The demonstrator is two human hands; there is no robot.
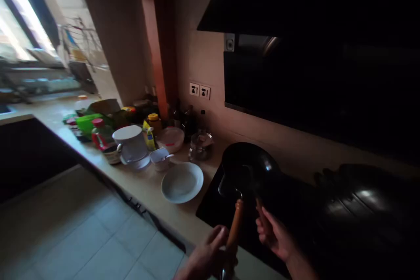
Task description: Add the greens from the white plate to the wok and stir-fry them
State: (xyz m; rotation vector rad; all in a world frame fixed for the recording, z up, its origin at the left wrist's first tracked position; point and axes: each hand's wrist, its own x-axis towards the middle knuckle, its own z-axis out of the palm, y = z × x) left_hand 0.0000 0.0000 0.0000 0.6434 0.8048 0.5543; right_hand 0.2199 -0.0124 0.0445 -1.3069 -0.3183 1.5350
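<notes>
Two hands are at work on one wok (243,157), which is over the left part of one black cooktop (209,211). The left hand (211,247) is closed around the wok's single wooden handle (236,222); the right hand (274,232) grips one wooden-handled utensil (260,206), its far end dim inside the wok. On the tabletop (147,186) to the left stand one pale plate (182,183), one small white bowl (159,160) with one spoon (169,156), one clear glass container (200,146), one white lidded vessel (131,145), one red-capped bottle (106,140) and one yellow-capped jar (153,123). Two sockets (200,91) sit side by side on the wall.
</notes>
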